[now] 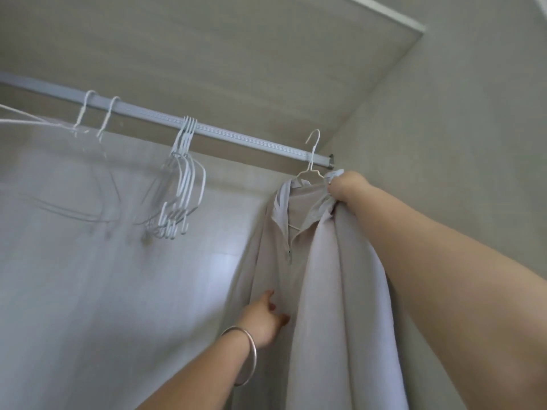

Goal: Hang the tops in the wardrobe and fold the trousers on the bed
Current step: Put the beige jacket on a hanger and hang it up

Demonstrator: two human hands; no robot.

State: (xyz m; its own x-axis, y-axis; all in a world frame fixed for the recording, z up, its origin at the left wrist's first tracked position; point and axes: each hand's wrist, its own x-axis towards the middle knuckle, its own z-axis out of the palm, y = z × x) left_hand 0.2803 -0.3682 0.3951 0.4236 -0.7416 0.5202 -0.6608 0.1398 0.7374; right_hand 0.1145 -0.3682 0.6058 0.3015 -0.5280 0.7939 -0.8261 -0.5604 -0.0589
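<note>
Pale grey-beige wardrobe panels [444,128] enclose a white back wall [88,291] in soft, even light.

open rail [236,135] between bunched empty hangers [182,184] and hung top [310,276], side wall [458,143] crowding its right

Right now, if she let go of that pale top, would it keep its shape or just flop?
Probably flop: the top hangs in long soft folds and bunches under the right hand. It looks light, since a thin wire hanger carries it.
</note>
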